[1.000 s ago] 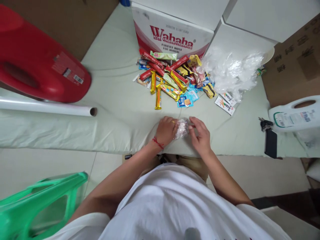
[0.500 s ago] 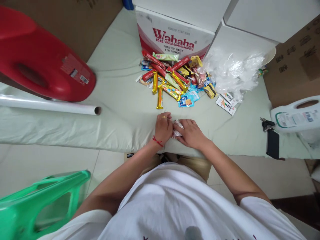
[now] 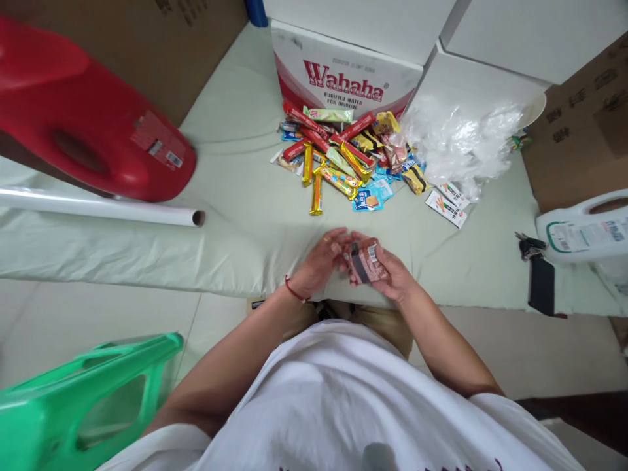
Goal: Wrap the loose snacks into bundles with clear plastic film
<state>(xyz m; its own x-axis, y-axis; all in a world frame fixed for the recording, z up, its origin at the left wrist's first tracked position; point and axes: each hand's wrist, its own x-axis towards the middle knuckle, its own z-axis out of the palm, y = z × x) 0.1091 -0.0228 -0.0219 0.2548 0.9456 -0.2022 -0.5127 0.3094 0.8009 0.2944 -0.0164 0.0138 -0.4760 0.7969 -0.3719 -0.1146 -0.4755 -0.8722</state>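
Note:
A brownish-red snack packet (image 3: 366, 260) with a dark band and a white barcode label lies in my right hand (image 3: 392, 271), whose thumb presses on its right side while the fingers support it from below. At the packet's left end is my left hand (image 3: 318, 261), its slightly blurred fingers curled against that edge. Both hands are just above the near edge of the cloth-covered table. Beyond them lies a pile of wrapped snacks (image 3: 338, 154) in red, yellow, blue and green.
Crumpled clear plastic bags (image 3: 461, 140) lie right of the pile, before white boxes (image 3: 338, 72). A red jug (image 3: 98, 131) and a white roll (image 3: 103, 208) are at left; a white bottle (image 3: 583, 229), keys (image 3: 530, 245) and a black phone (image 3: 541, 284) at right. A green stool (image 3: 93, 392) stands below.
Both hands were close together over clear, shiny wrapping. They have now turned and spread apart a little, and the packet's brownish-red printed side shows in my right hand.

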